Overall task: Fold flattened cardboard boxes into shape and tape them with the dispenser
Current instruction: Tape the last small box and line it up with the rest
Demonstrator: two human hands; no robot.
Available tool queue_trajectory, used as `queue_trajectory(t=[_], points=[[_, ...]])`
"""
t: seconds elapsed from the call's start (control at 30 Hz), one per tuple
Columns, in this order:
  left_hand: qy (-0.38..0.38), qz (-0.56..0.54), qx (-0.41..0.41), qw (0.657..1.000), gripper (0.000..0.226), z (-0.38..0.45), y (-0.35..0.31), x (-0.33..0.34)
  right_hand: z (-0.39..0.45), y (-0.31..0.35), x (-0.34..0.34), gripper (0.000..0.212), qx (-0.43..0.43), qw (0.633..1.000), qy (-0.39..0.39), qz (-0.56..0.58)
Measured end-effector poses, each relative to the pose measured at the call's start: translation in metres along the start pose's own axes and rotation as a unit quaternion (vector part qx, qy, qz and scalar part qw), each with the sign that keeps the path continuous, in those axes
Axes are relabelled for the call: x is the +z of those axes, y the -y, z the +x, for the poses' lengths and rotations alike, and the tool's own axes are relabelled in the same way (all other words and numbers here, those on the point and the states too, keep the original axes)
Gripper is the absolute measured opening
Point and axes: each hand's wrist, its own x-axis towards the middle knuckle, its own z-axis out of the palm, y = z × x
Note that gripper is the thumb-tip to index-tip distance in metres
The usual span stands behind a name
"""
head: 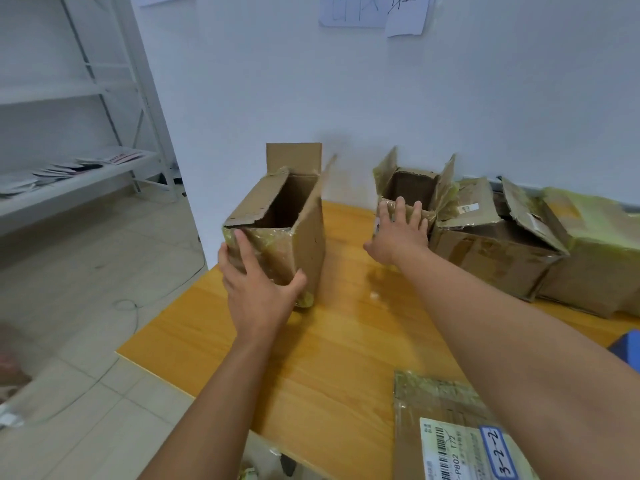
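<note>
A tall cardboard box [308,244] stands upright at the far left of the wooden table [332,341], its top flaps raised and old tape on its near face. My left hand [258,289] holds that near face, thumb and fingers spread round it. To the right a smaller open box [414,187] stands by the wall. My right hand [398,233] lies against its front with the fingers spread straight. A flattened box [446,431] with a printed label lies at the table's near right edge. No tape dispenser shows.
Larger worn boxes [491,244] and a tape-wrapped one [595,251] crowd the right side along the wall. A blue object [628,344] peeks in at the right edge. White shelving [86,98] stands at the left over the tiled floor [86,289].
</note>
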Motion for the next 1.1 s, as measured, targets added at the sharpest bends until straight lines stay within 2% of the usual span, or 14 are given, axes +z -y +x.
queue_trajectory(t=[0.23, 0.4, 0.47, 0.57, 0.7, 0.9, 1.1], points=[[0.039, 0.009, 0.034, 0.999, 0.127, -0.002, -0.01, 0.004, -0.013, 0.006, -0.003, 0.091, -0.011, 1.0, -0.015, 0.004], [0.074, -0.016, 0.045, 0.996, 0.128, 0.021, -0.019, 0.026, -0.036, 0.001, 0.004, 0.081, -0.082, 0.994, -0.06, 0.042], [0.088, -0.017, 0.051, 0.995, 0.13, 0.032, -0.023, 0.035, -0.048, -0.002, 0.016, 0.077, -0.125, 0.99, -0.048, 0.053], [0.095, -0.031, 0.064, 0.993, 0.135, 0.044, -0.028, 0.05, -0.059, -0.01, 0.044, 0.076, -0.16, 0.986, 0.013, 0.052], [0.095, -0.028, 0.073, 0.992, 0.136, 0.061, -0.035, 0.073, -0.064, -0.022, 0.077, 0.068, -0.163, 0.984, 0.072, 0.033], [0.096, 0.016, 0.075, 0.992, 0.125, 0.081, -0.05, 0.108, -0.064, -0.023, 0.093, 0.064, -0.148, 0.987, 0.041, 0.053], [0.15, 0.033, 0.097, 0.983, 0.127, 0.087, -0.06, 0.125, -0.063, -0.024, 0.095, 0.063, -0.143, 0.987, 0.033, 0.059]])
